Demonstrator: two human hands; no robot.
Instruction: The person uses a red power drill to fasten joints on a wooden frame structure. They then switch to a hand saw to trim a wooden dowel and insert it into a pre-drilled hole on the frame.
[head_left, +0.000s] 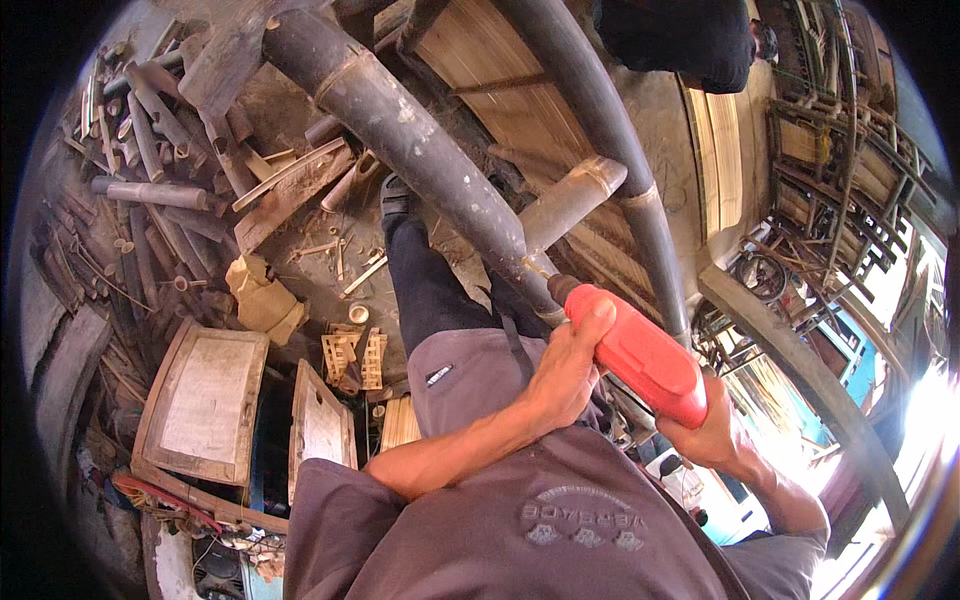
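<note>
red drill [642,362] in both hands [568,372], bit [540,268] perhaps part-hidden

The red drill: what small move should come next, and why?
Probably a gentle push of the red drill along its bit: the tip seems to meet the dark bamboo pole near the short crossbar, and the left hand grips the front while the right hand holds the back.

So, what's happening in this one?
The person's left hand grips the front of a red power drill, and the right hand holds its rear. The bit points at a dark bamboo pole, near where a short crosspiece meets it. Whether it has bitten in is too small to tell.
</note>
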